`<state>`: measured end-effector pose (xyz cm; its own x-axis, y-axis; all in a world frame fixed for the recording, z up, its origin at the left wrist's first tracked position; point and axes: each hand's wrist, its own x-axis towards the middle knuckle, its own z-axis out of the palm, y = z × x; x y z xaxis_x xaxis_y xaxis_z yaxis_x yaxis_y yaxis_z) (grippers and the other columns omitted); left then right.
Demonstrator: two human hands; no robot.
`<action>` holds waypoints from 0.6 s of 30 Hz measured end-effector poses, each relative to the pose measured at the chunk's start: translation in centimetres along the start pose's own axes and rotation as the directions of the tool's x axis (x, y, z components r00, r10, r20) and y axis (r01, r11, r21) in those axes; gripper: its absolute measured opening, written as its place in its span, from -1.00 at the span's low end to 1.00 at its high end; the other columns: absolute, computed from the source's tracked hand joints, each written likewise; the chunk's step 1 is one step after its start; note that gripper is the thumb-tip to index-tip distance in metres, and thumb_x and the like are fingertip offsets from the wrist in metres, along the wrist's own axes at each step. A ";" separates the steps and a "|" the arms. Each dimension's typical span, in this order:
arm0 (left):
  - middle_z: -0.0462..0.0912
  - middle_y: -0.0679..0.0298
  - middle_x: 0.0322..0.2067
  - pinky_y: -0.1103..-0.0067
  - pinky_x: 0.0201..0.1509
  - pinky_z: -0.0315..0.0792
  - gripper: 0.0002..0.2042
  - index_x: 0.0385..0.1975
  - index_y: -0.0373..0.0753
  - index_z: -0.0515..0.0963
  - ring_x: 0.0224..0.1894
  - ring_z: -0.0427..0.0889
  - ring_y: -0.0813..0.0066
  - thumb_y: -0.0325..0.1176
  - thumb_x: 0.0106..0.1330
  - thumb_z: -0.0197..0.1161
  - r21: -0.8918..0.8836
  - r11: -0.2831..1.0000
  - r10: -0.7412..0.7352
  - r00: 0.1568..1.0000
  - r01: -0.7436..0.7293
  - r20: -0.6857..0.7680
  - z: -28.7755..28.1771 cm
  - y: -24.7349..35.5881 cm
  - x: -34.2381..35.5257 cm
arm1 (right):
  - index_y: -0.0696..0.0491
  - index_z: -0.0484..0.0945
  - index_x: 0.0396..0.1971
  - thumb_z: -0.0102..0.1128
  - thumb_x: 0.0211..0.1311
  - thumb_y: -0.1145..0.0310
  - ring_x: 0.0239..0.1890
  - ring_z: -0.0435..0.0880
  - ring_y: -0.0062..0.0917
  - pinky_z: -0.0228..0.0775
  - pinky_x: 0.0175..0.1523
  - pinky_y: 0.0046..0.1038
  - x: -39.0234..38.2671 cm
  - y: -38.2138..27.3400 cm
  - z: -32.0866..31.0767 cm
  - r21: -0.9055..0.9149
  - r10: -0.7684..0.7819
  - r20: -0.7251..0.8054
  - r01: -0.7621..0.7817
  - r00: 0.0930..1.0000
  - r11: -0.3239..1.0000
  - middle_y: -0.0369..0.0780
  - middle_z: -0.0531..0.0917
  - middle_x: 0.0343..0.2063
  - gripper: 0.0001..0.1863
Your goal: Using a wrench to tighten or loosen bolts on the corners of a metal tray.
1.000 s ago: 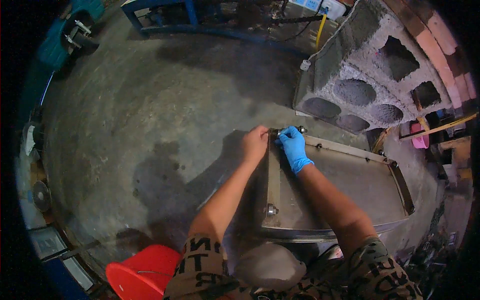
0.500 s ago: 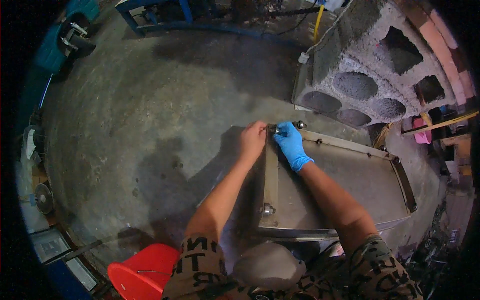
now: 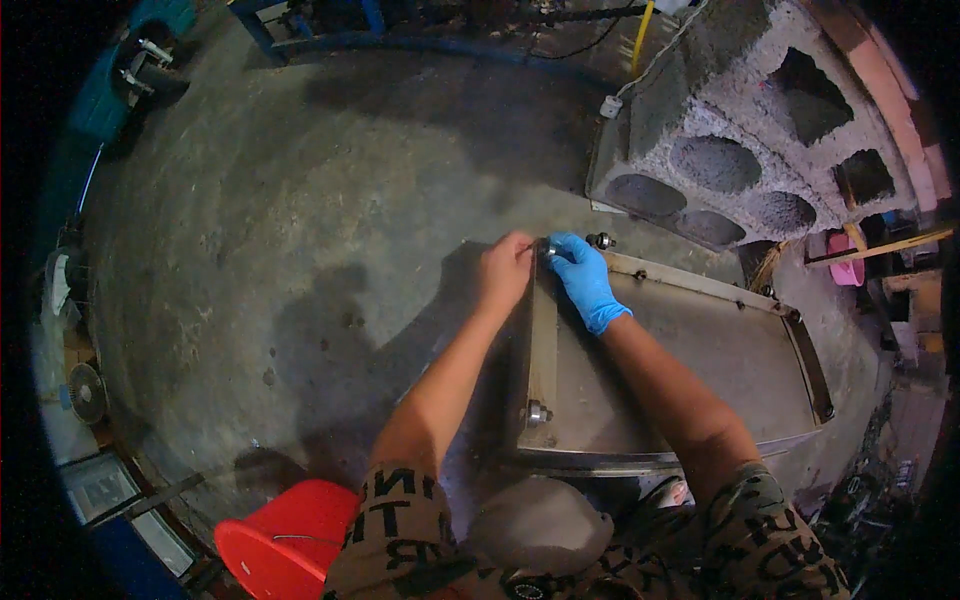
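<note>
A shallow metal tray with a raised rim (image 3: 690, 340) lies before me. Its far left corner is between my two hands. My bare left hand (image 3: 506, 272) is closed at the outer side of that corner, fingertips pinched together; what they hold, if anything, is hidden. From the inner side my right hand (image 3: 584, 285), in a blue glove, grips a small shiny metal roller (image 3: 546, 248) at the corner with thumb and fingers. Another metal roller (image 3: 600, 241) sits on the far rim just beyond the glove. One more roller (image 3: 538, 412) is fixed at the near left corner.
Large hollow concrete blocks (image 3: 740, 165) stand beyond the tray on the right, with a cable and white plug (image 3: 611, 106) against them. A red bucket (image 3: 285, 535) is near me at left. A blue metal frame (image 3: 330, 45) stands at the far side; a fan (image 3: 87, 392) is far left.
Both hands stay at the corner. My gloved fingers have shifted slightly around the roller, and the whole right hand sits a little farther off.
</note>
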<state>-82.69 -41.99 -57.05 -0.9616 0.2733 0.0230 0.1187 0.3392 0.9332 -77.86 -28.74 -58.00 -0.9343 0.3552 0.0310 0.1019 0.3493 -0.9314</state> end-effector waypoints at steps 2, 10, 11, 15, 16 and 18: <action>0.62 0.12 -0.39 0.53 -0.21 0.45 -0.85 -0.30 -0.29 0.49 -0.28 0.63 0.31 -0.54 0.11 0.15 -0.014 1.000 0.024 1.000 -0.024 -0.013 0.0 -0.1 -0.1 | 0.17 0.50 -0.30 0.19 0.00 0.50 -0.33 0.58 -0.51 0.39 -0.21 -0.53 -0.6 0.1 0.1 0.194 0.126 -0.081 -0.109 0.989 0.975 -0.17 0.60 -0.38 -0.78; 0.63 0.15 -0.39 0.56 -0.22 0.45 -0.85 -0.31 -0.29 0.54 -0.33 0.62 0.39 -0.45 0.12 0.15 0.038 0.999 -0.015 1.000 0.015 -0.019 0.4 0.1 -0.1 | 0.03 0.52 -0.38 0.12 0.04 0.31 -0.27 0.53 -0.08 0.37 -0.19 -0.23 -0.2 -2.1 -0.8 -0.333 0.019 -0.047 -0.034 0.999 0.942 -0.07 0.58 -0.38 -0.84; 0.63 0.15 -0.39 0.56 -0.22 0.45 -0.85 -0.31 -0.29 0.54 -0.34 0.62 0.40 -0.44 0.12 0.15 0.031 0.999 -0.042 0.999 0.042 -0.015 0.4 0.3 0.0 | 0.04 0.51 -0.40 0.14 0.02 0.29 -0.28 0.53 -0.10 0.37 -0.20 -0.23 -0.8 -2.2 -2.2 -0.372 0.001 -0.020 -0.009 1.000 0.928 -0.07 0.58 -0.39 -0.83; 0.62 0.14 -0.42 0.50 -0.27 0.45 -0.84 -0.35 -0.23 0.54 -0.36 0.61 0.28 -0.35 0.10 0.16 -0.013 0.999 -0.049 0.998 0.049 -0.046 0.0 0.1 0.1 | 0.07 0.54 -0.40 0.19 -0.01 0.18 -0.36 0.56 -0.14 0.39 -0.25 -0.21 -2.6 -0.6 -9.7 -0.638 0.087 -0.092 -0.126 0.992 0.760 -0.05 0.59 -0.47 -0.73; 0.62 0.15 -0.43 0.51 -0.27 0.45 -0.84 -0.35 -0.23 0.54 -0.37 0.61 0.29 -0.35 0.10 0.16 0.010 1.000 -0.028 0.998 0.029 -0.050 0.1 0.1 0.1 | 0.09 0.55 -0.43 0.19 0.00 0.11 -0.37 0.57 -0.13 0.39 -0.27 -0.20 -3.0 -0.2 -11.4 -0.672 0.126 -0.155 -0.198 0.980 0.714 -0.04 0.59 -0.47 -0.68; 0.62 0.16 -0.43 0.50 -0.27 0.45 -0.84 -0.36 -0.23 0.55 -0.37 0.61 0.28 -0.35 0.10 0.16 0.008 0.999 -0.039 0.998 0.039 -0.055 0.4 -0.1 0.3 | 0.08 0.57 -0.43 0.17 0.01 0.06 -0.33 0.57 -0.14 0.39 -0.26 -0.20 -3.2 -0.5 -13.5 -0.742 0.285 -0.190 -0.328 0.939 0.585 -0.03 0.60 -0.41 -0.64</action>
<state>-82.92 -41.54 -57.26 -0.9777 0.2099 0.0065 0.0829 0.3572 0.9304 -70.30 -18.36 -52.73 -0.7838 0.5980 -0.1677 0.6192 0.7315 -0.2856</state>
